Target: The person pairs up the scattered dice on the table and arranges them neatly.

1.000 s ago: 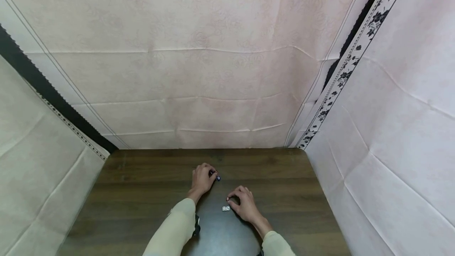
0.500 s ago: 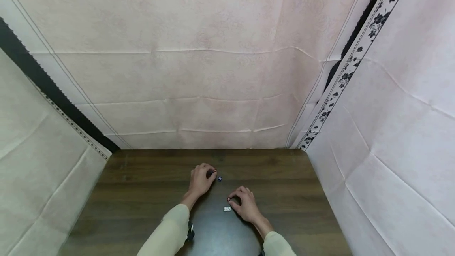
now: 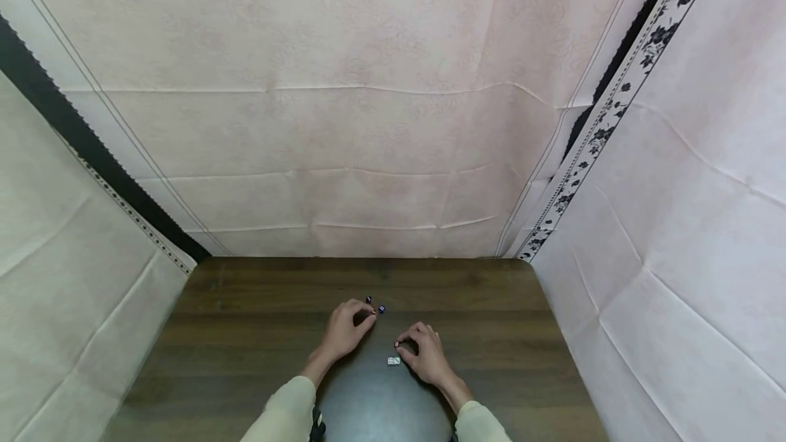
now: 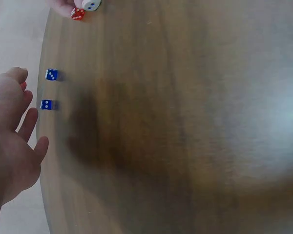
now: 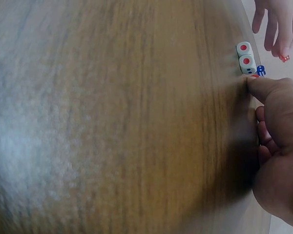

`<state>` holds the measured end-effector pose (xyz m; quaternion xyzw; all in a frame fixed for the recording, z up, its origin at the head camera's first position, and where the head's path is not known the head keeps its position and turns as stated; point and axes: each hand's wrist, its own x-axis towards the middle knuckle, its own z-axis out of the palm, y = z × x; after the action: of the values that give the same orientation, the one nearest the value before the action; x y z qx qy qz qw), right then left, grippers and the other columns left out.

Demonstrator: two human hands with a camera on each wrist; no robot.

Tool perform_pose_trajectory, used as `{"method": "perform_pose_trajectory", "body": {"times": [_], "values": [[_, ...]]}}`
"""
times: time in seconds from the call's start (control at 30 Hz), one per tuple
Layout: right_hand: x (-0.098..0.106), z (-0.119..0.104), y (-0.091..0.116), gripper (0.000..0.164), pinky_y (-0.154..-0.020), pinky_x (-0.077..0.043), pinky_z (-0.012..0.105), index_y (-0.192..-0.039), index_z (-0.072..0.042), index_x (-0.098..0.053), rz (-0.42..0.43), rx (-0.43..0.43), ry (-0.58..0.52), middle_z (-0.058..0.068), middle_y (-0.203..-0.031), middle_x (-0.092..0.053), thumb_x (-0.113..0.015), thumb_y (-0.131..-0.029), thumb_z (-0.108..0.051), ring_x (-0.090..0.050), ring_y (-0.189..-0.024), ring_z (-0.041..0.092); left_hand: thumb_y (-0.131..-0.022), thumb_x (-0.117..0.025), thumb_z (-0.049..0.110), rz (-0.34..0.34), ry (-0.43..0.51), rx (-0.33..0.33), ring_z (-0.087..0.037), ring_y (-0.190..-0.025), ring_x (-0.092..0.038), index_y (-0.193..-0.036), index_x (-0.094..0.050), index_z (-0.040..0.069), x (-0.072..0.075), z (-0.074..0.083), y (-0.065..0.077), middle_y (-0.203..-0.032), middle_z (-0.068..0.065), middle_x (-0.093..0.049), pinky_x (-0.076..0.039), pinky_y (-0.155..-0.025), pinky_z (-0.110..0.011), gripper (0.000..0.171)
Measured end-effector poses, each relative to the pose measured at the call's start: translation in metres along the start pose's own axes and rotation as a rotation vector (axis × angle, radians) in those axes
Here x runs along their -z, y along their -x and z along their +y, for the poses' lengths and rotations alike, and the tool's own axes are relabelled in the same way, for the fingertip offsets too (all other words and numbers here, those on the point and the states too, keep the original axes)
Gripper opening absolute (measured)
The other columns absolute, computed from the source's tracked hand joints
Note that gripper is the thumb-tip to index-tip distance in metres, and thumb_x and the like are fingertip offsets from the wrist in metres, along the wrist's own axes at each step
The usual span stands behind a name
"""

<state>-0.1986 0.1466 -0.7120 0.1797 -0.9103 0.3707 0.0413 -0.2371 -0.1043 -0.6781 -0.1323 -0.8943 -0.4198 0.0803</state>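
Observation:
My left hand [image 3: 346,328] pinches a small red die [image 5: 284,57] between thumb and fingertips. Just beyond those fingertips in the head view are two blue dice, one farther back [image 3: 368,299] and one to the right [image 3: 381,309]; both lie apart on the wood in the left wrist view. Nearer and to the right, my right hand [image 3: 426,355] pinches another red die [image 4: 77,13], mostly covered by the thumb in the right wrist view. Two white dice, one [image 5: 244,48] against the other [image 5: 247,64], stand side by side next to the right fingertips.
A brown wooden table [image 3: 245,333] carries the dice. Pale cloth [image 3: 381,128] hangs behind its far edge, with more cloth on the left [image 3: 74,278] and right [image 3: 688,237] sides. Light glares on the wood between the forearms.
My left hand draws back toward me with the red die, and the farther blue die comes into plain view beyond its fingers. My right hand stays by the white dice.

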Motion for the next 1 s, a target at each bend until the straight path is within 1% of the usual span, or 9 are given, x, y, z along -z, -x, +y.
{"method": "perform_pose_trajectory", "body": {"times": [0.13, 0.3, 0.4, 0.5, 0.63, 0.73, 0.87, 1.0], "values": [[0.000, 0.000, 0.001, 0.009, -0.098, -0.043, 0.043, -0.109, -0.021, -0.084, -0.008, -0.003, 0.001, -0.002, -0.112, -0.071, -0.087, -0.101, -0.018, -0.062, -0.109, 0.019, -0.103, -0.085, 0.017, -0.022, 0.010, -0.004, -0.024, -0.114, -0.075, -0.110, -0.085, 0.017, -0.003, 0.002, 0.009, -0.115, 0.002, -0.081, -0.057, -0.104, -0.052, 0.007], [0.001, 0.000, 0.001, 0.010, -0.098, -0.042, 0.042, -0.112, -0.021, -0.084, -0.029, -0.027, -0.008, -0.003, -0.112, -0.070, -0.087, -0.102, -0.019, -0.061, -0.108, 0.017, -0.104, -0.084, 0.020, -0.068, -0.022, -0.020, -0.023, -0.115, -0.074, -0.110, -0.085, 0.020, -0.008, 0.006, 0.020, -0.117, 0.002, -0.080, -0.055, -0.106, -0.055, 0.006], [0.002, 0.000, 0.001, 0.010, -0.099, -0.042, 0.042, -0.112, -0.021, -0.084, -0.033, -0.029, -0.014, -0.003, -0.112, -0.070, -0.086, -0.102, -0.020, -0.061, -0.108, 0.018, -0.105, -0.083, 0.021, -0.106, -0.044, -0.042, -0.024, -0.115, -0.073, -0.112, -0.085, 0.019, -0.012, 0.008, 0.026, -0.118, 0.001, -0.080, -0.052, -0.107, -0.058, 0.008], [0.001, 0.000, 0.001, 0.010, -0.099, -0.042, 0.043, -0.112, -0.020, -0.084, -0.031, -0.026, -0.017, -0.002, -0.112, -0.070, -0.086, -0.102, -0.020, -0.061, -0.108, 0.018, -0.104, -0.084, 0.021, -0.120, -0.072, -0.076, -0.025, -0.113, -0.072, -0.111, -0.085, 0.018, -0.018, 0.009, 0.032, -0.117, 0.000, -0.080, -0.050, -0.105, -0.061, 0.008], [0.001, 0.001, 0.000, 0.011, -0.099, -0.042, 0.043, -0.114, -0.020, -0.084, -0.032, -0.031, -0.013, -0.002, -0.112, -0.070, -0.086, -0.103, -0.021, -0.061, -0.109, 0.019, -0.102, -0.086, 0.022, -0.119, -0.131, -0.118, -0.024, -0.110, -0.073, -0.110, -0.086, 0.019, -0.025, 0.009, 0.037, -0.115, 0.000, -0.081, -0.049, -0.104, -0.063, 0.008], [0.001, 0.001, 0.001, 0.011, -0.099, -0.042, 0.043, -0.114, -0.021, -0.084, -0.036, -0.032, -0.008, -0.002, -0.113, -0.070, -0.086, -0.103, -0.021, -0.061, -0.109, 0.019, -0.101, -0.087, 0.024, -0.114, -0.172, -0.131, -0.023, -0.110, -0.072, -0.110, -0.087, 0.020, -0.029, 0.008, 0.039, -0.114, 0.001, -0.081, -0.048, -0.105, -0.064, 0.009], [0.001, 0.000, 0.001, 0.012, -0.099, -0.042, 0.042, -0.114, -0.020, -0.084, -0.037, -0.030, -0.011, -0.001, -0.113, -0.070, -0.086, -0.102, -0.021, -0.061, -0.109, 0.019, -0.100, -0.088, 0.025, -0.101, -0.191, -0.135, -0.022, -0.109, -0.069, -0.109, -0.087, 0.021, -0.034, 0.008, 0.041, -0.113, 0.002, -0.080, -0.047, -0.105, -0.065, 0.009], [0.002, -0.001, 0.001, 0.012, -0.098, -0.042, 0.041, -0.114, -0.019, -0.084, -0.028, -0.026, -0.020, 0.000, -0.113, -0.070, -0.086, -0.102, -0.019, -0.062, -0.108, 0.020, -0.098, -0.091, 0.025, -0.067, -0.195, -0.158, -0.020, -0.105, -0.066, -0.106, -0.088, 0.022, -0.038, 0.007, 0.043, -0.109, 0.004, -0.078, -0.045, -0.101, -0.062, 0.010]]}}
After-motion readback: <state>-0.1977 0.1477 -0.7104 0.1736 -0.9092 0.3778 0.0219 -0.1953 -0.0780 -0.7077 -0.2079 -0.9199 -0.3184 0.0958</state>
